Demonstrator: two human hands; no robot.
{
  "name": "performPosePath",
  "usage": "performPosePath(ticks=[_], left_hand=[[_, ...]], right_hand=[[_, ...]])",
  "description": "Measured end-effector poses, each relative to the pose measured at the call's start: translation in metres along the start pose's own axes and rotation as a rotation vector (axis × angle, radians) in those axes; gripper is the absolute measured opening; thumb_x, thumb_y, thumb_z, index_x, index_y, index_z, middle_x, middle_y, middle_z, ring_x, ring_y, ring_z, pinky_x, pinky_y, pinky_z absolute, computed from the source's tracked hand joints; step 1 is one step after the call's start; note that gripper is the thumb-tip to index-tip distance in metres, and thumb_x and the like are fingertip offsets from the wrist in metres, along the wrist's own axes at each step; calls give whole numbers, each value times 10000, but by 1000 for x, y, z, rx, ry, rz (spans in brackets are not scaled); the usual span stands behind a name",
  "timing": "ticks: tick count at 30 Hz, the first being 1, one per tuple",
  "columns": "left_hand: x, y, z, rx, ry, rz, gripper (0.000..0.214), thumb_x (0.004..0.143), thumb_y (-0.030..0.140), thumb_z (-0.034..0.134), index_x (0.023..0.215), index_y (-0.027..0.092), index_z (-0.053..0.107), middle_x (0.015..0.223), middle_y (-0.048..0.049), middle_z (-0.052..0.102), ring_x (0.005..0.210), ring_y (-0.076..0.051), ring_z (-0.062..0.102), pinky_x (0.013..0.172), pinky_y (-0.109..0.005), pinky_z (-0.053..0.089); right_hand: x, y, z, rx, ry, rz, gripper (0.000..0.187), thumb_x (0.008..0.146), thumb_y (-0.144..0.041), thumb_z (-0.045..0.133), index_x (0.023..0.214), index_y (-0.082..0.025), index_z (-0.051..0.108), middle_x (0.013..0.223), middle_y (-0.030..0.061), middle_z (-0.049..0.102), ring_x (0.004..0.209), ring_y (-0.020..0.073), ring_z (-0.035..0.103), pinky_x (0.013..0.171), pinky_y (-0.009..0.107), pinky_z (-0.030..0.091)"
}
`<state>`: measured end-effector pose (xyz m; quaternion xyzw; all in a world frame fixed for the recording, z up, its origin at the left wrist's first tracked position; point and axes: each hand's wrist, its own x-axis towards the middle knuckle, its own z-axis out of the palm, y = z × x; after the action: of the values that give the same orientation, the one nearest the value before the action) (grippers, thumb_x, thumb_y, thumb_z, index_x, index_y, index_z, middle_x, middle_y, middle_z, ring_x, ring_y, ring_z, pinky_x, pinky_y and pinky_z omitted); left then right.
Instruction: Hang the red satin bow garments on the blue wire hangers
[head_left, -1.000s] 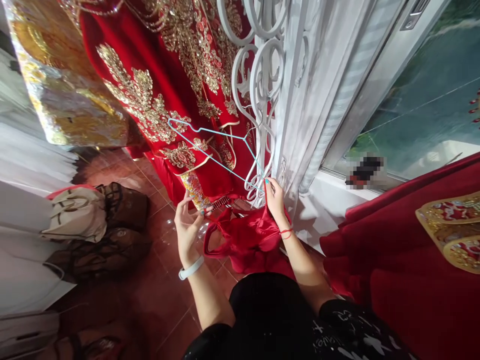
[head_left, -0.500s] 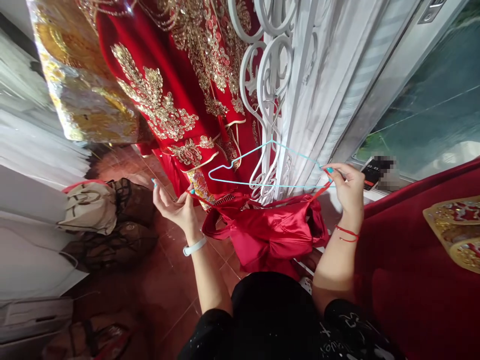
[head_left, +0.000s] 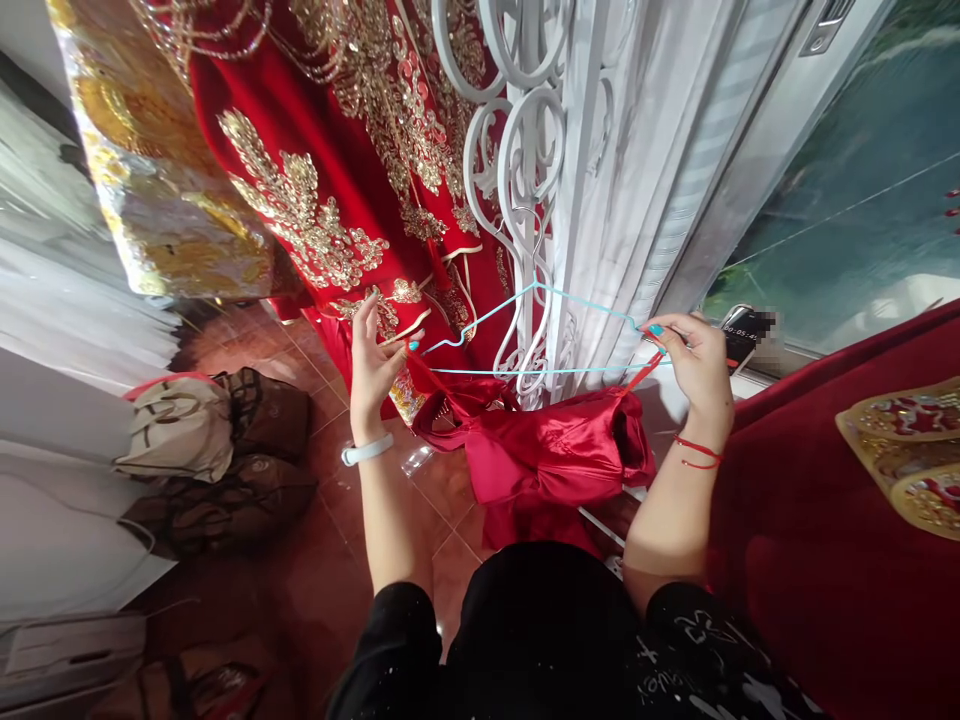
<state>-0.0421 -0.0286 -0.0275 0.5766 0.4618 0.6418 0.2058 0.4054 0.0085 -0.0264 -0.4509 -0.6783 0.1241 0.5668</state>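
Observation:
A thin light-blue wire hanger [head_left: 525,330] is held level in front of me, its hook by the white scrollwork. A red satin garment [head_left: 559,450] hangs below it by thin red straps. My left hand [head_left: 375,360] pinches the left strap at the hanger's left end, fingers partly raised. My right hand [head_left: 694,360] is closed on the hanger's right end together with the right strap. A white band is on my left wrist and a red cord on my right wrist.
White ornate metal scrollwork [head_left: 525,180] and white curtains [head_left: 637,170] stand behind the hanger. A red gold-embroidered gown [head_left: 337,170] hangs to the left, with red fabric [head_left: 840,520] on the right. Bags [head_left: 217,440] lie on the red tile floor. A phone [head_left: 742,335] rests on the window sill.
My left hand has risen and moved right, bringing the left strap up to the hanger's left end. The right hand keeps its grip on the hanger's right end.

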Motion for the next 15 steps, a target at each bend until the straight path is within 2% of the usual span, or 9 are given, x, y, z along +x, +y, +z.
performPosePath(ticks=[4,7,11,15], left_hand=[[5,-3,-15,2,-62,-43,949,629,427,987,1450,334,519,1730,-182,304,1333,-402,660,897,-403,673],[4,0,-18,-32,-131,-91,930,611,376,993,1427,313,551,1700,-198,362,1333,-396,661,893,-402,673],[8,13,-2,-63,-239,-143,842,629,328,972,1387,294,606,1597,-195,515,1336,-384,657,833,-389,690],[23,27,25,-42,-317,-107,803,590,296,974,1329,290,660,1514,-172,595,1177,-349,745,732,-341,695]], right_hand=[[1,1,0,12,18,5,220,939,-327,598,851,-247,782,797,51,708,808,228,625,776,378,523],[-1,5,4,43,7,15,221,933,-320,597,856,-236,786,821,57,726,822,226,637,773,380,535],[-2,13,10,84,-29,35,239,937,-360,605,845,-226,781,847,59,748,850,226,664,788,387,553],[0,18,11,124,-62,62,248,938,-403,628,855,-227,780,844,54,735,801,209,681,742,363,568]])
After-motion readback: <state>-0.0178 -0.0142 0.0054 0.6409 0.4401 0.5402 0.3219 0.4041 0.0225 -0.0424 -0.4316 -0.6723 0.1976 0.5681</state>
